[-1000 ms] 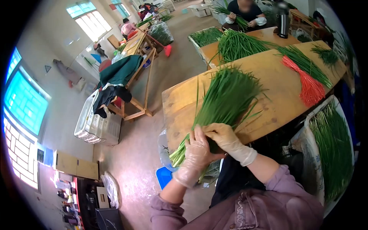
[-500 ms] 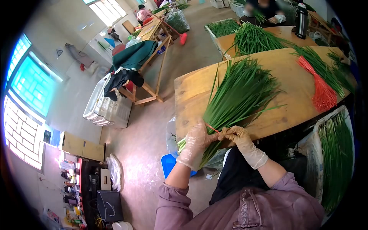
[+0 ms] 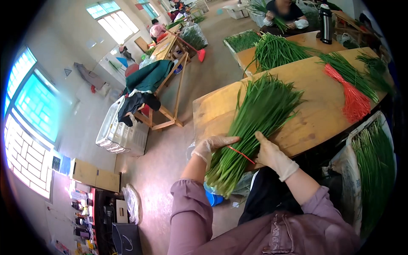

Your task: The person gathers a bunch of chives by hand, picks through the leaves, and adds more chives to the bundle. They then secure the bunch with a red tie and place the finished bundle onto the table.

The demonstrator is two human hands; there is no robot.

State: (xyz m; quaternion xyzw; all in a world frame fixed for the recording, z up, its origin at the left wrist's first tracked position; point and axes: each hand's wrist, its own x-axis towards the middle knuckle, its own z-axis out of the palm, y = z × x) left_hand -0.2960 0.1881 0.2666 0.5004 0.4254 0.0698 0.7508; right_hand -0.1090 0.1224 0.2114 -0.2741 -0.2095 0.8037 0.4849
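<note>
A thick bunch of garlic chives [image 3: 259, 110] lies over the near edge of the wooden table, its pale cut ends pointing down toward me. A red tie [image 3: 241, 154] runs across the bunch near its lower part. My gloved left hand [image 3: 209, 147] grips the left side, thumb stretched over the stalks and fingers hidden beneath. On the right side my gloved right hand [image 3: 274, 156] holds the bunch, thumb up along the leaves, close to the tie's right end.
A bundle of red ties [image 3: 347, 95] and more chives [image 3: 346, 70] lie on the table [image 3: 314, 121]. A lined crate of chives [image 3: 372, 165] stands at my right. Across the table sits a person [image 3: 287, 17] near a thermos [image 3: 325, 24]. A blue bin [image 3: 213, 198] is below.
My hands have moved apart to either side of the bunch; earlier they were together at the red tie. The cut ends have swung into view, and the tie now lies across the stalks.
</note>
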